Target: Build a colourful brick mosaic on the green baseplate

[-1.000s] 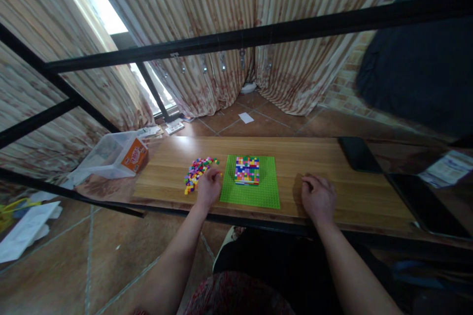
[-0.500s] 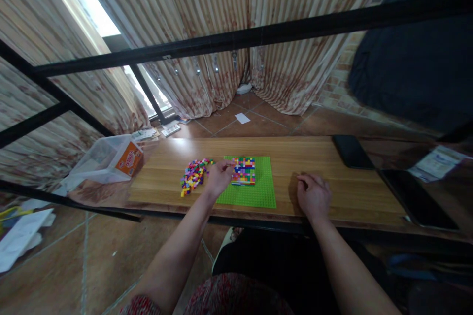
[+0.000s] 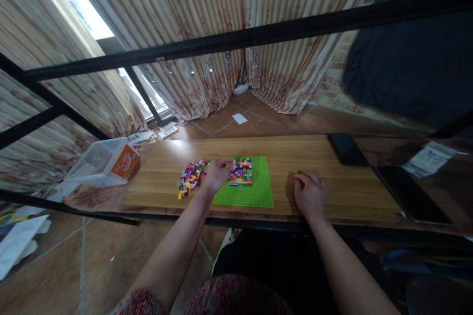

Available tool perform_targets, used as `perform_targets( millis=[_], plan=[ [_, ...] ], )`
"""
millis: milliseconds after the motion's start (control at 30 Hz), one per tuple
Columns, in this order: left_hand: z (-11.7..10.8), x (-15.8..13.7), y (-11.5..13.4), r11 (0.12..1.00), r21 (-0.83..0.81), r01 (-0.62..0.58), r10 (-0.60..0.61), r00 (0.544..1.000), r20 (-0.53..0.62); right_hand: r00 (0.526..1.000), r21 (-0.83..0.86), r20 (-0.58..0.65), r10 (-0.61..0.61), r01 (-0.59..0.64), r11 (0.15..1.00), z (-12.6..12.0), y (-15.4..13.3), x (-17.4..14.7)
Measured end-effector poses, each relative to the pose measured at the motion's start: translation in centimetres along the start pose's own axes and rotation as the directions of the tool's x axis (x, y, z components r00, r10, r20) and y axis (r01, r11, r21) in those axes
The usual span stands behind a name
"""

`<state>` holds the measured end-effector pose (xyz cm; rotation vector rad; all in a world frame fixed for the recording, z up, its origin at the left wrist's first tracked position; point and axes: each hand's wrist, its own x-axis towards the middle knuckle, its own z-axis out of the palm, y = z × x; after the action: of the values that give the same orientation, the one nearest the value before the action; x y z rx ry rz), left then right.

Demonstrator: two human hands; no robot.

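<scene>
My left hand (image 3: pixel 217 175) reaches over the left edge of a green studded baseplate (image 3: pixel 262 187). Its thumb and fingers are pinched together at the upper left of a block of small multicoloured bricks (image 3: pixel 244 171) built on the plate. Whatever is in the pinch is too small and hidden to make out. Just left of that hand lies a loose heap of small coloured bricks (image 3: pixel 190 177). My right hand (image 3: pixel 311 194) rests on the wooden tabletop right of the baseplate, fingers curled in, with nothing visible in them.
The narrow wooden table (image 3: pixel 288 150) carries a black phone (image 3: pixel 347 149) and a larger dark tablet-like device (image 3: pixel 410 194) at the right. A clear plastic box (image 3: pixel 96 165) with an orange label stands off its left end. A black metal bar (image 3: pixel 207 44) crosses beyond the table.
The whole view has shifted slightly. My left hand stays pinched at the brick block's left side, its fingertips slightly higher. My right hand keeps its place on the table.
</scene>
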<state>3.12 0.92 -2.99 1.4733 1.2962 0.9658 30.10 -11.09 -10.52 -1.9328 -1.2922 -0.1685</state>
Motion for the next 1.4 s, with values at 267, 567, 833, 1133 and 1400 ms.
perform_targets(
  millis=[267, 567, 833, 1133, 1400],
  plan=[
    [0.0, -0.5, -0.2, 0.994, -0.021, -0.112, 0.111, 0.994, -0.021, 1.000, -0.003, 0.003, 0.003, -0.003, 1.000, 0.0, -0.1, 0.0],
    [-0.2, -0.9, 0.1, 0.954, 0.175, -0.243, 0.251, 0.968, -0.024, 1.000, -0.015, 0.008, 0.004, -0.004, 1.000, -0.1, -0.1, 0.0],
    [-0.2, -1.8, 1.8, 0.716, 0.597, -0.362, 0.379, 0.920, 0.102, 1.000, -0.001, 0.014, 0.009, -0.009, 1.000, 0.0, 0.0, 0.0],
    [0.1, -2.5, 1.8, 0.792, 0.539, -0.287, 0.344, 0.939, -0.004, 0.999, 0.004, 0.033, 0.019, -0.019, 1.000, 0.2, 0.3, 0.0],
    [0.2, -2.3, 1.7, 0.735, 0.582, -0.346, 0.406, 0.913, 0.030, 0.999, -0.006, 0.041, 0.010, -0.010, 1.000, 0.0, 0.1, 0.1]
  ],
)
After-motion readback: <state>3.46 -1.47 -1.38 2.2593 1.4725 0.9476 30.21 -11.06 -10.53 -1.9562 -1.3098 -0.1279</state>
